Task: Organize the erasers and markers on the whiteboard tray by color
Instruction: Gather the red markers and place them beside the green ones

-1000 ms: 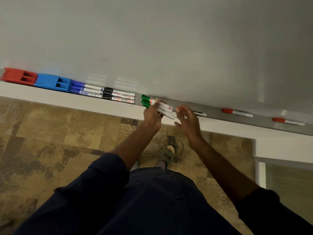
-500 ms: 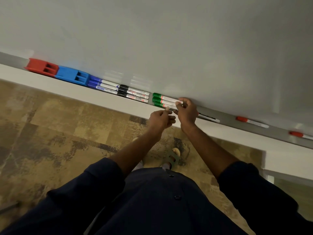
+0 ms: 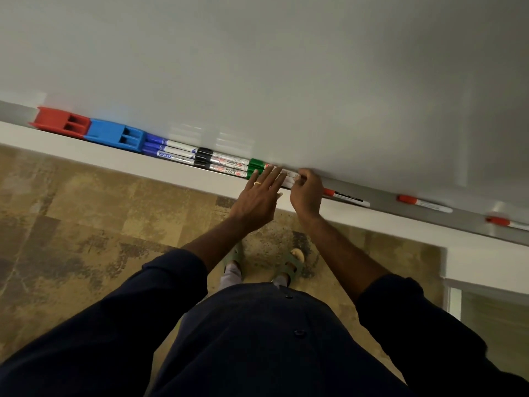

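Note:
Along the grey whiteboard tray lie, from the left, a red eraser, a blue eraser, blue markers, black markers and green markers. My left hand lies flat with straight fingers on the green markers' white barrels. My right hand has curled fingers pinching the right ends of the green markers. To the right lie three red-capped markers, spaced apart.
The whiteboard fills the upper view. A white ledge runs below the tray. Below are a mottled brown floor and my sandalled feet. A white frame stands at the right.
My left hand has opened from a loose curl and laid its fingers flat on the green markers. The green markers now sit tight against the black ones. The view has shifted right.

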### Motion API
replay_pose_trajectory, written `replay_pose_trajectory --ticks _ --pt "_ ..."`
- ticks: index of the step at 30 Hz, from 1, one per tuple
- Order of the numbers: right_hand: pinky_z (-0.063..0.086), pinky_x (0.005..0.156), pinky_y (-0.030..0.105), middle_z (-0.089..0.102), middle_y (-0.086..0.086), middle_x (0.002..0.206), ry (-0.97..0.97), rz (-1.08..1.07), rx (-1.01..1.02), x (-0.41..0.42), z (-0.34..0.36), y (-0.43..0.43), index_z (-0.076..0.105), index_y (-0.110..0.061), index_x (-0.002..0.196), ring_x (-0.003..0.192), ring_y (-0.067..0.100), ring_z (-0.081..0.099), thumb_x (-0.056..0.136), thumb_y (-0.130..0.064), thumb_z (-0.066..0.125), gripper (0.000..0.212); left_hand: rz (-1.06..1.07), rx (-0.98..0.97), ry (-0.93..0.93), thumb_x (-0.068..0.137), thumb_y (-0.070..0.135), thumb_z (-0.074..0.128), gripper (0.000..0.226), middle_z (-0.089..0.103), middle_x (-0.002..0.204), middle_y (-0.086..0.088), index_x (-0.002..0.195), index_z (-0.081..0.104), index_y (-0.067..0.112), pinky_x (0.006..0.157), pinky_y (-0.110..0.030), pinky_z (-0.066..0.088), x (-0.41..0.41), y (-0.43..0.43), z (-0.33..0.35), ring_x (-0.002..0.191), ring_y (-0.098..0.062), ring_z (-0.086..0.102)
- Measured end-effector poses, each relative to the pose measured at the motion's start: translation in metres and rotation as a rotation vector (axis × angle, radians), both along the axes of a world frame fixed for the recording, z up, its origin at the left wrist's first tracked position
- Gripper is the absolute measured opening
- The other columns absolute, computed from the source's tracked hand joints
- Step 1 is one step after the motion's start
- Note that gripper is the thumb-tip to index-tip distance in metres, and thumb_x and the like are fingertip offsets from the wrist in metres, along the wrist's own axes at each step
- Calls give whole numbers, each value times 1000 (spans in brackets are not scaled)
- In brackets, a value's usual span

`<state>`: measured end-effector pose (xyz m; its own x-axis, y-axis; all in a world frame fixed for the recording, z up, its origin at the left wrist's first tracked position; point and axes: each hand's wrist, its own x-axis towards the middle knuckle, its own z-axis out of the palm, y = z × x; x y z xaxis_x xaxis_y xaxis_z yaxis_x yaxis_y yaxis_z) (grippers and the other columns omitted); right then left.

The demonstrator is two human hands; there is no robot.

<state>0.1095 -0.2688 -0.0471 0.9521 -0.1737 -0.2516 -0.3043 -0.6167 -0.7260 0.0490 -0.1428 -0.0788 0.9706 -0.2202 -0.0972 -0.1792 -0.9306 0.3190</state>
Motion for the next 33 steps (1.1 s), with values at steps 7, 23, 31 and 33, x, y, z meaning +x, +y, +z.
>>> replay_pose_trajectory --ticks 7,23,31,33 --pt "43 93 20 68 13 122 -139 148 -77 -8 3 -26 64 -4 124 114 23 62 98 -2 54 28 -85 95 40 110 45 21 62 7 174 -8 165 14 17 130 -54 11 4 6 -11 162 -27 4" --pt "51 87 32 66 9 115 -342 463 -221 2 14 -157 66 -11 126 106 22 60 101 -23 54 30 17 -504 -189 108 33 46 35 63 144 -4 141 56 23 103 -39 57 -7 -97 35 133 -17 59" --pt "60 92 33 73 -1 116 -85 66 557 -30 37 -187 67 -25 120 108 15 71 98 -26 61 23 153 -1032 185 108 28 52 36 73 119 -3 140 54 14 83 -35 64 13 -171 62 104 -10 73" --pt "61 89 34 73 5 116 -97 78 475 -26 36 -216 67 -16 122 106 17 72 101 -20 57 24 173 -1077 274 106 21 56 34 73 118 -7 139 57 13 83 -40 65 17 -180 63 105 -18 74"
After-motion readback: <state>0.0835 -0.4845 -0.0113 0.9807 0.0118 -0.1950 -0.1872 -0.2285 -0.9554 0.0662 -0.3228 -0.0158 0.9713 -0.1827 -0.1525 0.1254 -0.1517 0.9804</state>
